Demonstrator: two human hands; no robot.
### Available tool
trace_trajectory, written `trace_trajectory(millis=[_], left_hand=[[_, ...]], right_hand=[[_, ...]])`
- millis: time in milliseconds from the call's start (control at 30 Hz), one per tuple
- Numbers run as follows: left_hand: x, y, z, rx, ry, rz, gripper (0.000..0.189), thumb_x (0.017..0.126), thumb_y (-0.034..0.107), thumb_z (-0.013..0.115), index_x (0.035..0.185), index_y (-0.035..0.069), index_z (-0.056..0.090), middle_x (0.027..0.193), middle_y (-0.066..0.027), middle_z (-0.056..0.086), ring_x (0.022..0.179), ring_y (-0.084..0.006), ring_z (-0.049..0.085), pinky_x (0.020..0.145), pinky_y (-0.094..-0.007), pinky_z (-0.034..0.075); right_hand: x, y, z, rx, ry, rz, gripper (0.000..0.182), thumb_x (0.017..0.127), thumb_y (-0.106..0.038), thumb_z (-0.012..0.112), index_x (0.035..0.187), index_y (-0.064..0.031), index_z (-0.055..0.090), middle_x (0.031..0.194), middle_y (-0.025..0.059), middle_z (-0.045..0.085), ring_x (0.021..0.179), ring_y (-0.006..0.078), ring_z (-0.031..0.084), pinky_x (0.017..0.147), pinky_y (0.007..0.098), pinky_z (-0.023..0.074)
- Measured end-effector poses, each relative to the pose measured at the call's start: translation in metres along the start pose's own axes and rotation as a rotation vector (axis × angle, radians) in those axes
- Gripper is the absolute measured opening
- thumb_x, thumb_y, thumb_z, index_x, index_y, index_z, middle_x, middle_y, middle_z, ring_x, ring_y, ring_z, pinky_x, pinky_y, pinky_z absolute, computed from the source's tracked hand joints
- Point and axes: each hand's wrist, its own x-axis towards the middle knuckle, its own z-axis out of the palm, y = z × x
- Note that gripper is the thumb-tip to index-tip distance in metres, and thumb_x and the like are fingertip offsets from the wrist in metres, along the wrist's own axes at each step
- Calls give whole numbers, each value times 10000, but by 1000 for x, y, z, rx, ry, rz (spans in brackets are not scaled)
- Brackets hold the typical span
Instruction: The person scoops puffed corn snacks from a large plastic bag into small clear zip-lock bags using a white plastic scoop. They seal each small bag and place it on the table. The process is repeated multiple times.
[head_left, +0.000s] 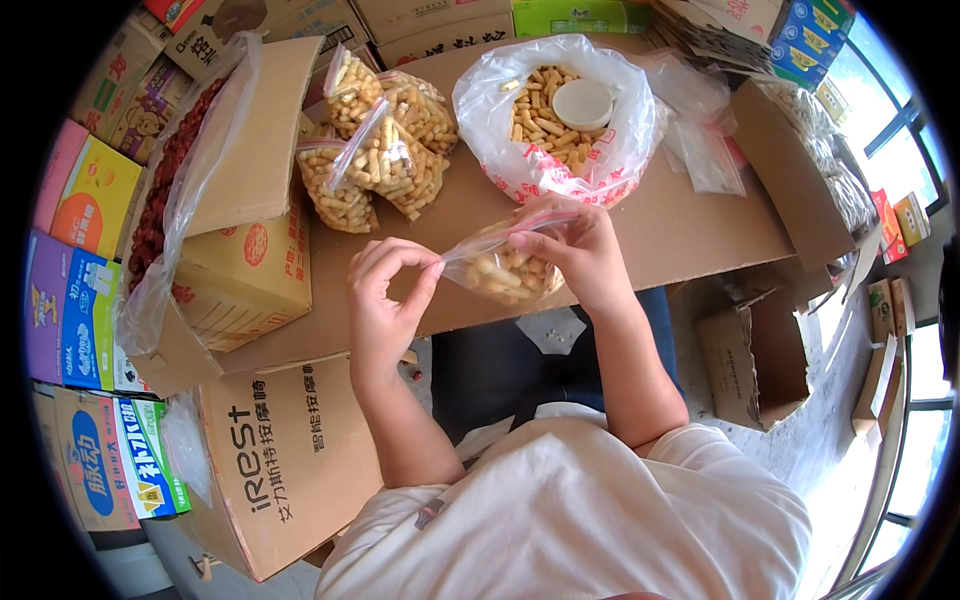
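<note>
A clear zip bag of short snack sticks (510, 274) hangs between my hands at the table's near edge. My left hand (397, 281) pinches one end of its top between thumb and forefinger. My right hand (570, 240) grips the other end, by the red zip line. Beyond it stands a large plastic sack (487, 142) of the same sticks, with a white round bowl (583, 104) lying in them. Several filled zip bags (375, 161) are heaped to the left of the sack.
An open carton (255, 277) with dark red items in a plastic liner stands at the left. Empty clear bags (709, 157) lie right of the sack. Another carton (795, 165) holds packets at the right. An open box (750, 367) sits on the floor.
</note>
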Motion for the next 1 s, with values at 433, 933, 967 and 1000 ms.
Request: trace_trajectory(millis=[433, 933, 967, 1000], left_hand=[[7, 6, 11, -4, -7, 49, 58, 752, 20, 675, 748, 35, 618, 784, -22, 646, 733, -175, 561, 749, -292, 398], [10, 0, 20, 3, -41, 80, 64, 765, 49, 667, 739, 52, 609, 787, -24, 640, 737, -186, 566, 757, -307, 372], [10, 0, 21, -3, -41, 71, 63, 762, 49, 668, 738, 54, 610, 787, -23, 641, 738, -187, 567, 758, -309, 371], [10, 1, 21, -9, -42, 64, 63, 759, 48, 669, 738, 57, 610, 786, -21, 642, 739, -188, 569, 759, -311, 371]], right_hand=[[0, 1, -2, 2, 1, 20, 86, 783, 32, 697, 850, 21, 644, 791, 33, 643, 728, 81, 612, 649, 217, 487], [3, 1, 0, 3, -32, 40, 87, 787, 38, 692, 860, 32, 644, 831, 45, 644, 761, 93, 619, 681, 227, 504], [3, 1, 0, 4, -34, 50, 87, 787, 38, 692, 861, 32, 644, 832, 47, 644, 761, 93, 621, 678, 226, 505], [3, 1, 0, 5, -37, 59, 87, 788, 37, 692, 862, 33, 645, 832, 48, 644, 761, 93, 622, 675, 226, 507]])
